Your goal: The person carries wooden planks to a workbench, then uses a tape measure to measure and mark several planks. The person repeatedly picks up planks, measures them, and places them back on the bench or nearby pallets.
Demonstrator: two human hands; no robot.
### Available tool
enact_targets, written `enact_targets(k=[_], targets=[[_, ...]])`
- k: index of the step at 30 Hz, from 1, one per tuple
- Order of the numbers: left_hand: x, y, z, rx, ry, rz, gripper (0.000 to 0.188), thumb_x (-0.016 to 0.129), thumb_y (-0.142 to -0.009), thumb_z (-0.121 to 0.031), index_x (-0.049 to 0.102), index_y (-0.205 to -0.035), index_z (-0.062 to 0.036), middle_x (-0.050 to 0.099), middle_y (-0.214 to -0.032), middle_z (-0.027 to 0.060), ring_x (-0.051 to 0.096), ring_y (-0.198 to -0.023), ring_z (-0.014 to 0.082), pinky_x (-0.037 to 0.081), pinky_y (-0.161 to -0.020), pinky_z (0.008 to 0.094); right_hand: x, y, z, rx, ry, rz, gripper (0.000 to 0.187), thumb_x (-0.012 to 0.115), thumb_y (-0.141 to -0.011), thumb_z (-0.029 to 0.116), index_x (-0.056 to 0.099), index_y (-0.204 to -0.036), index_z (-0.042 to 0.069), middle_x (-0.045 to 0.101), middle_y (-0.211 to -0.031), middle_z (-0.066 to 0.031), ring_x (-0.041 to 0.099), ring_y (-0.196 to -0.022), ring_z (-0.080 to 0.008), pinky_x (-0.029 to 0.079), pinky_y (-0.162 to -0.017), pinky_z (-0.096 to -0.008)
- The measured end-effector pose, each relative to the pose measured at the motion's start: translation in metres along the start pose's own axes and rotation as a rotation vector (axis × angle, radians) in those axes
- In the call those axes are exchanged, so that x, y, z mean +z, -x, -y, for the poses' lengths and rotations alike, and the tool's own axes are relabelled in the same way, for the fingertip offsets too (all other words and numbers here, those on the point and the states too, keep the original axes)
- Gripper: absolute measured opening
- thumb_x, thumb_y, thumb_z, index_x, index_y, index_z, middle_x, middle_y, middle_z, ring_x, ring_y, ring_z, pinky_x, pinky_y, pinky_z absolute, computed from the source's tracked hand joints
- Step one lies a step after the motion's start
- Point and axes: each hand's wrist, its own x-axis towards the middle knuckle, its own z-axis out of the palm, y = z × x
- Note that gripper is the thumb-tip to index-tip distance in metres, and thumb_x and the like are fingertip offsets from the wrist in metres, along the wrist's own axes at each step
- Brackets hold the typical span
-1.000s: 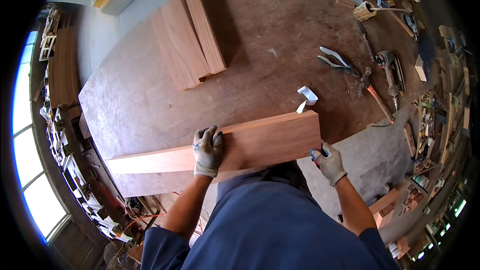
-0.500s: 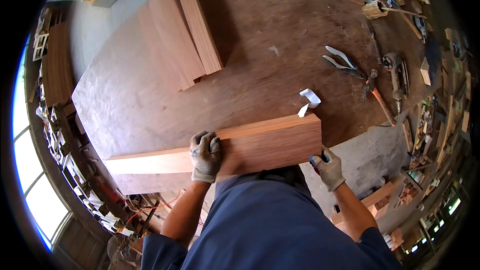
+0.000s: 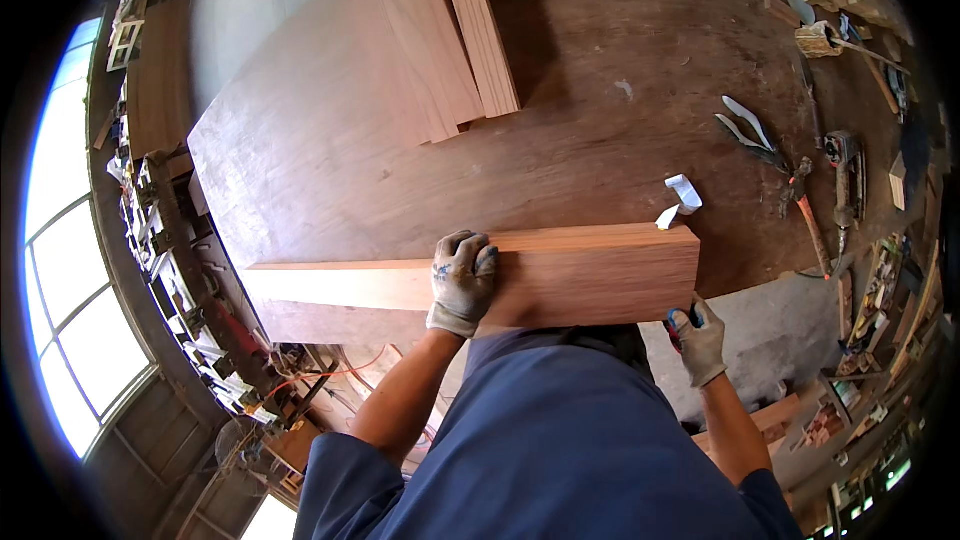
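Observation:
A long reddish wooden board stands on its edge along the near side of a large brown worktable. My left hand, in a grey work glove, is clamped over the board's top edge near its middle. My right hand, also gloved, sits just below the board's right lower corner and grips a small tool with a red and blue handle; what kind of tool it is I cannot tell.
Two stacked boards lie at the table's far side. A folded white paper scrap rests behind the board's right end. Pliers, a hammer and other tools lie at right. Cluttered shelves and windows at left.
The view has shifted slightly closer; both hands keep their places on the board and the tool, and the board stays where it was.

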Motion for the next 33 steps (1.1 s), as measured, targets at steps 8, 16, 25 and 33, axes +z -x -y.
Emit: enact_targets(k=[8, 16, 25, 33], targets=[[-0.002, 0.002, -0.001, 0.002, 0.021, -0.02, 0.017, 0.067, -0.095, -0.016, 0.073, -0.107, -0.0044, 0.068, -0.106, 0.0214, 0.066, -0.096, 0.0413, 0.054, -0.083, 0.0484, 0.002, 0.002, -0.004, -0.072, 0.034, 0.007, 0.058, 0.075, -0.097, 0.036, 0.061, -0.136, -0.006, 0.065, -0.099, 0.0002, 0.056, -0.084, -0.0068, 0.05, -0.077, -0.0244], [-0.002, 0.005, 0.007, 0.076, -0.009, -0.055, 0.019, 0.067, -0.098, -0.021, 0.072, -0.107, -0.0056, 0.069, -0.102, 0.0197, 0.066, -0.093, 0.0402, 0.053, -0.081, 0.0479, 0.0, 0.001, -0.023, -0.091, 0.068, -0.046, 0.043, 0.072, -0.098, 0.014, 0.062, -0.135, -0.005, 0.07, -0.114, -0.0068, 0.065, -0.1, -0.0127, 0.057, -0.088, -0.0306], [0.002, 0.015, 0.017, 0.08, 0.141, -0.082, 0.049, 0.077, -0.09, -0.03, 0.063, -0.126, 0.0, 0.062, -0.121, 0.0284, 0.061, -0.111, 0.0446, 0.051, -0.096, 0.0506, 0.002, -0.003, -0.033, -0.027, -0.134, -0.078, 0.029, 0.07, -0.1, 0.015, 0.067, -0.125, 0.0, 0.07, -0.1, -0.0043, 0.066, -0.082, -0.0134, 0.06, -0.07, -0.0331], [-0.045, 0.093, 0.06, 0.462, -0.031, 0.154, 0.118, 0.095, -0.062, -0.048, 0.037, -0.156, -0.0043, 0.046, -0.148, 0.0355, 0.042, -0.14, 0.0523, 0.037, -0.116, 0.0577, 0.017, 0.002, -0.034, -0.113, -0.057, -0.207, 0.021, 0.072, -0.099, 0.019, 0.071, -0.11, 0.002, 0.07, -0.09, -0.0019, 0.065, -0.074, -0.0115, 0.056, -0.064, -0.0289]])
